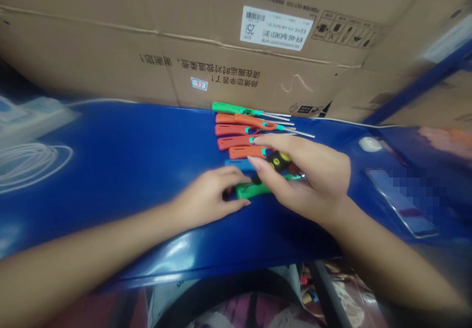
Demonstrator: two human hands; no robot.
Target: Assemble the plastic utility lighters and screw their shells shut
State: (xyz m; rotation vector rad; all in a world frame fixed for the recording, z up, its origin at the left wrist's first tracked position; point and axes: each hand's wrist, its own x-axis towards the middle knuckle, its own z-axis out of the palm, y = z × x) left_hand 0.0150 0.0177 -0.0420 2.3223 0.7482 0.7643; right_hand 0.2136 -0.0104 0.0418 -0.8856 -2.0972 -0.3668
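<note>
Over the blue desk [110, 170], two bare hands meet: the left hand [210, 190] has thumb and fingers closed around the butt end of a green lighter [254, 190], while the right hand [313, 170] grips one black-and-yellow tool handle [278, 162] above it, the tool's working end hidden. Counting that green one, eight long-nosed lighters can be made out. Beyond it come one blue lighter [236, 164], one orange lighter [239, 152], two red lighters [229, 143], then two more orange lighters [254, 120], one lying across the other, and a second green lighter [228, 107] at the far end. Fingers of the right hand cover the front parts of the nearer ones. To the right lie one small white rounded object [370, 144] and one phone [401, 202], partly pixelated; to the left, one coil of white cable [33, 165] and a blurred white item [37, 116]. Along the back, a big cardboard carton [110, 62] walls off the desk, its printing upside down. One white label [276, 28] reads "KFR-46G/BpR3AES1 (B1)" and "25"; Chinese lines below read "师傅您辛苦了!" and "请在搬运时对我温柔些,谢谢您!". One small blue-edged sticker [199, 83] has digits too blurred to read surely.
</note>
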